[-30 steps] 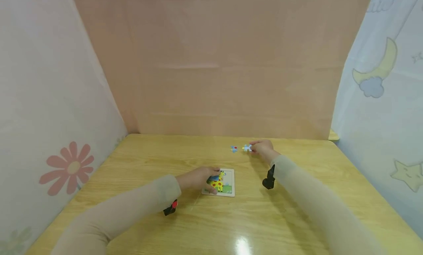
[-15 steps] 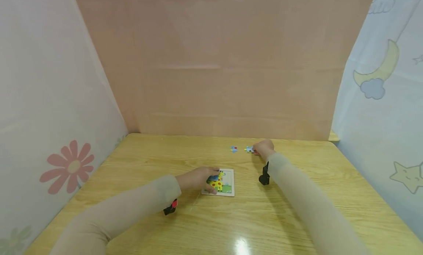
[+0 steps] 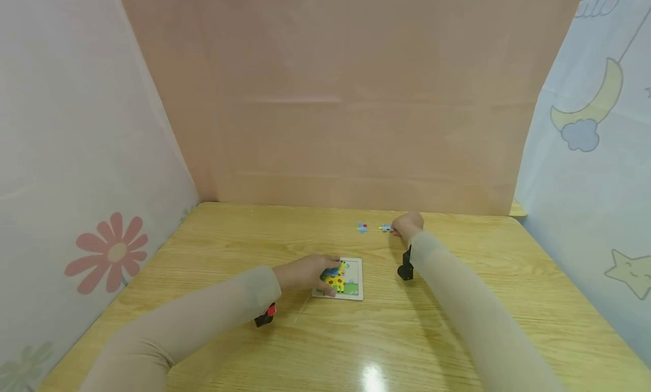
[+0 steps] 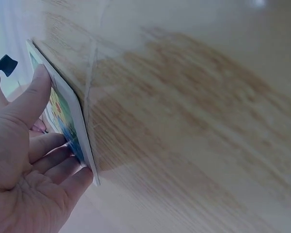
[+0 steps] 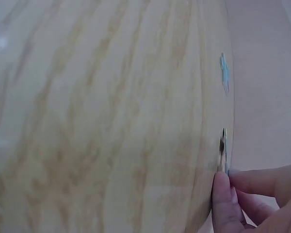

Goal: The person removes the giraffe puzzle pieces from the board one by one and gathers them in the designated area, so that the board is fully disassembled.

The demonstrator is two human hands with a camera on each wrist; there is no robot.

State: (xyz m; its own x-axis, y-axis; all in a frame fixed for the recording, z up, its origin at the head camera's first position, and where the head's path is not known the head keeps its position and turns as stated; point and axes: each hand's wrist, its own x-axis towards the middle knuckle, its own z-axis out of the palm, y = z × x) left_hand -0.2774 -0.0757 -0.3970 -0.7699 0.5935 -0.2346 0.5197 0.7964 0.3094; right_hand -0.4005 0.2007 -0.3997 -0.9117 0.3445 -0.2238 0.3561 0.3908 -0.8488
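Note:
My left hand (image 3: 307, 271) rests at the left side of a white-framed jigsaw board (image 3: 360, 279) with a spotted yellow giraffe picture. In the left wrist view the thumb (image 4: 35, 94) lies over the board's rim, and the fingertips touch its surface and border. Farther back on the right, my right hand (image 3: 409, 225) pinches a light-blue puzzle piece (image 3: 385, 228) between thumb and fingers. The right wrist view shows that piece (image 5: 226, 145) nearly edge-on, its far end past the fingertips. A second puzzle piece (image 3: 362, 227), blue with a red spot, lies just left of it.
The wooden table (image 3: 244, 234) ends at a plain tan backdrop (image 3: 351, 126). Pale patterned cloths hang at both sides, with a red flower (image 3: 109, 253) on the left. Black wrist cameras (image 3: 405, 266) sit under the sleeves.
The right hand has shifted slightly to the right with its puzzle piece, whose face now shows as a thinner strip. The left hand and the board hold their place; the head view shifted a little.

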